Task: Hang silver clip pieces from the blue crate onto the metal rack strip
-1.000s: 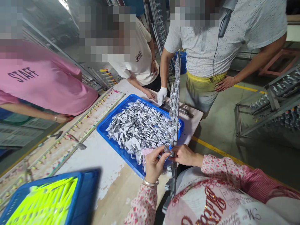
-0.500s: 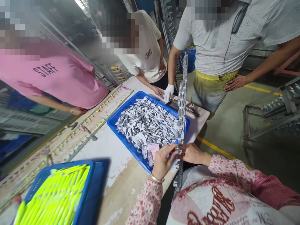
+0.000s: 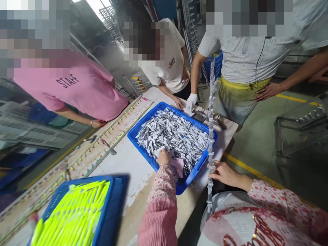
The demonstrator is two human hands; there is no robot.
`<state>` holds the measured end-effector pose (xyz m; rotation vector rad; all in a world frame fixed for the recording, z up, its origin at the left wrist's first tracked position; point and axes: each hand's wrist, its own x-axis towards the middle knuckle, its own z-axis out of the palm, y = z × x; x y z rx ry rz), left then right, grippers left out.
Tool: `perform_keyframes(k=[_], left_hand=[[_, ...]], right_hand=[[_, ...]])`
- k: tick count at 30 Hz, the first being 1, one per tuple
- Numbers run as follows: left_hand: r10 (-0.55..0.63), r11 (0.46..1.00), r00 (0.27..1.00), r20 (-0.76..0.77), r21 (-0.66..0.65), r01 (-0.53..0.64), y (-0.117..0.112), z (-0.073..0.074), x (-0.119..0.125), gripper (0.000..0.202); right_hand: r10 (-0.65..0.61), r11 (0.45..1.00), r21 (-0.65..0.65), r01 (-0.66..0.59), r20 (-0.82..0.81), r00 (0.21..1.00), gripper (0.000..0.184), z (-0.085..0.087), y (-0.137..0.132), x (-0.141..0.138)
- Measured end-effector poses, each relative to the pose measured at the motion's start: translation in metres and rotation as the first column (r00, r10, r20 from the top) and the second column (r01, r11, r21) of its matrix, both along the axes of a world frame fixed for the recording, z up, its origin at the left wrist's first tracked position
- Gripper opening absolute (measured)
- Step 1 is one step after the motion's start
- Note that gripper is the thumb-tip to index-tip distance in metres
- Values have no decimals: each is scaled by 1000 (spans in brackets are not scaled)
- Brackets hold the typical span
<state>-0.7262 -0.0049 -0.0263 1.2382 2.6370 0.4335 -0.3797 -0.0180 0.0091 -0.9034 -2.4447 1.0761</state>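
Observation:
My left hand reaches into a blue tray, at the near side of a heap of small silvery-grey pointed metal parts. Its fingers are bent together among the parts. What they pinch, if anything, is hidden. A tall, narrow metal rack bar, lined with small grey pieces along its length, stands upright by the tray's right side. My right hand grips this bar low down, thumb and fingers around it. Beside my left wrist a pink paper slip lies on the heap.
A blue tray of bright yellow-green sticks stands at the near left. Long rails with small coloured pieces run along the table's left side. Three people stand around the table; one's white-gloved hand rests by metal tools at the far edge.
My left hand has left the rack bar and moved left into the heap of metal parts. My right hand stays on the bar, which appears turned. The view has shifted slightly.

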Motion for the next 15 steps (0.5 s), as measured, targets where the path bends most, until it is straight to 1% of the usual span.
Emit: perform_keyframes(k=[2, 3, 6, 9, 11, 13, 15], left_hand=[[43, 999, 999, -3, -9, -43, 5, -7, 0, 29], [61, 998, 998, 2, -7, -61, 6, -7, 0, 26], [105, 993, 994, 34, 41, -106, 6, 1, -7, 24], [84, 984, 990, 112, 146, -100, -3, 17, -10, 26], [35, 969, 981, 189, 234, -80, -16, 31, -4, 32], [-18, 944, 967, 256, 323, -68, -34, 48, 12, 38], [-130, 889, 934, 334, 455, -39, -57, 71, 36, 40]], right_hand=[[-35, 999, -6, 35, 0, 999, 23, -2, -5, 0], [-46, 999, -11, 46, -1, 999, 24, -2, -7, -1], [-74, 997, -19, 73, -15, 997, 23, 0, -11, -3], [-91, 995, -31, 90, -33, 995, 25, 1, -14, -3], [-93, 995, -46, 91, -55, 994, 33, 1, -16, -1], [-127, 991, -57, 121, -115, 985, 36, 2, -17, 3], [-230, 973, -74, 218, -236, 944, 30, 10, -19, 8]])
